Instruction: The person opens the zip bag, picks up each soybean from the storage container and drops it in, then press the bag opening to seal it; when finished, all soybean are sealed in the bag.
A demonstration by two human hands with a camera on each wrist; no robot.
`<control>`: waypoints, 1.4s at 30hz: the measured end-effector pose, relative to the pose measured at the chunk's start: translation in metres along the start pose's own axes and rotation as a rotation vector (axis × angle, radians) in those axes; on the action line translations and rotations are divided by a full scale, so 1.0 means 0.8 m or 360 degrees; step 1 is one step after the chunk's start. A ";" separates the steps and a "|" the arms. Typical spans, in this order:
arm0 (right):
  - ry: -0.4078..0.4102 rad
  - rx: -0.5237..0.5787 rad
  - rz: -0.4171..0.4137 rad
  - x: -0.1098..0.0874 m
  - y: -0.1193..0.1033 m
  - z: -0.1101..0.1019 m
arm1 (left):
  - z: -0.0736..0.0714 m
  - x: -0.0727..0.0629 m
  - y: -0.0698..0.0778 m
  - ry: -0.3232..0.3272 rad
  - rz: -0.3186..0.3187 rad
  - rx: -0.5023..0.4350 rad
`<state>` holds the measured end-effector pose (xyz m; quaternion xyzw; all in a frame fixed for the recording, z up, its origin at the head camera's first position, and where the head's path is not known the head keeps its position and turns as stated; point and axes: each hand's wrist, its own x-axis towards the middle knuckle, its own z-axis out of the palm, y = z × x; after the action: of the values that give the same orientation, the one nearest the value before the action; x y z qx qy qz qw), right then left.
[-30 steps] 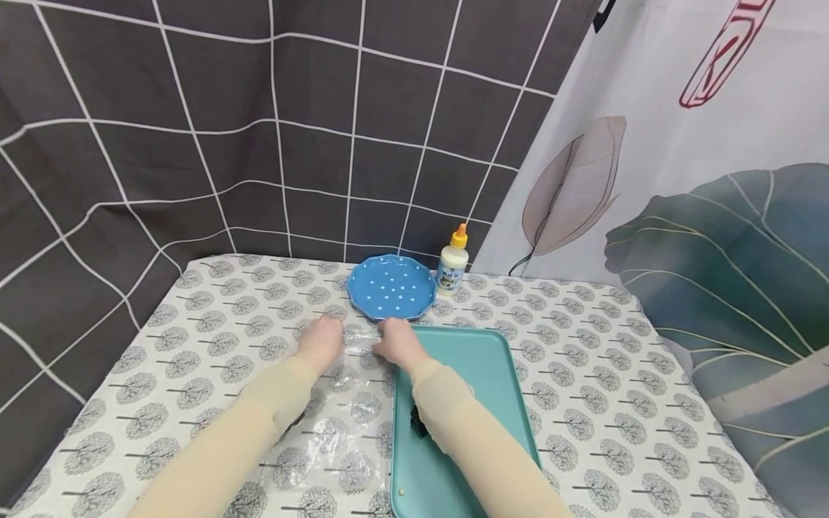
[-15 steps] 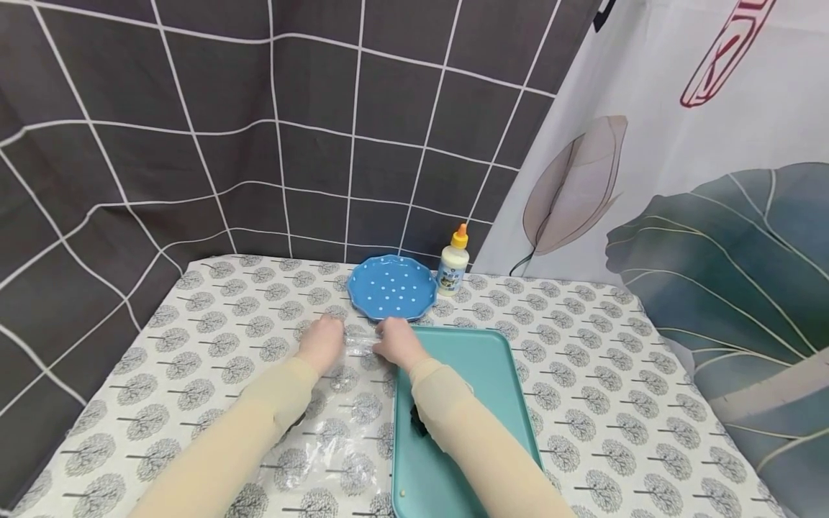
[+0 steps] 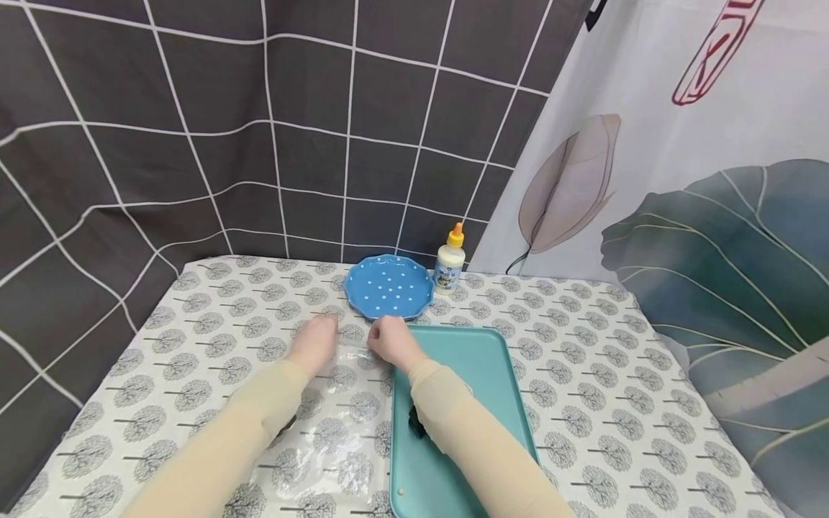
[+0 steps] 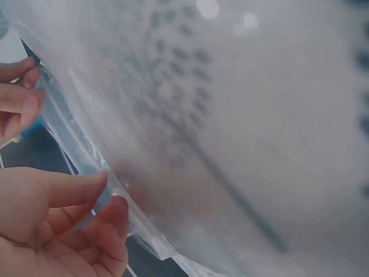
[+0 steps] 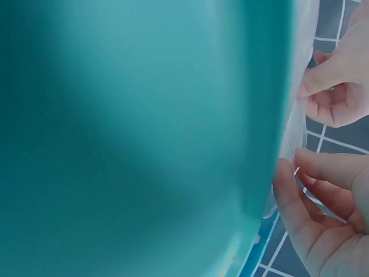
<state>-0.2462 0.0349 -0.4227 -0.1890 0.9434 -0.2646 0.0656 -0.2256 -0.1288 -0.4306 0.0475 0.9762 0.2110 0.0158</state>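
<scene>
A clear plastic bag (image 3: 343, 414) lies flat on the tree-print tablecloth, its far edge between my two hands. My left hand (image 3: 315, 344) holds that edge on the left; in the left wrist view its thumb and fingertips (image 4: 118, 210) meet at the bag's rim (image 4: 95, 153). My right hand (image 3: 393, 339) pinches the edge on the right, beside the tray's far left corner. In the right wrist view its thumb and forefinger (image 5: 285, 179) come together at the film. The head view blurs my left fingers.
A teal tray (image 3: 476, 367) lies under my right forearm, with a small pale crumb (image 3: 400, 491) on it. Beyond my hands sits a blue polka-dot plate (image 3: 388, 286). A yellow-capped squeeze bottle (image 3: 449, 266) stands beside it, near the curtain.
My left hand has shifted slightly left and nearer. The bag's shiny edge strip, stretched between both hands earlier, now sits lower. My right hand has tilted a little; tray and plate stay put.
</scene>
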 end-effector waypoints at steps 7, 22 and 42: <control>-0.0006 0.0072 0.0003 -0.010 -0.006 -0.007 | -0.005 -0.008 -0.005 0.0027 -0.0013 -0.0104; 0.0040 0.0124 -0.0104 -0.024 0.001 -0.019 | -0.017 -0.024 0.000 0.0190 0.0299 0.0064; -0.0135 0.0252 -0.0227 -0.037 -0.006 -0.020 | -0.025 -0.044 0.017 0.0173 0.0416 0.0108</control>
<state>-0.2209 0.0506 -0.4060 -0.2609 0.9001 -0.3340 0.1013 -0.1905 -0.1285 -0.4061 0.1632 0.9677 0.1803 -0.0662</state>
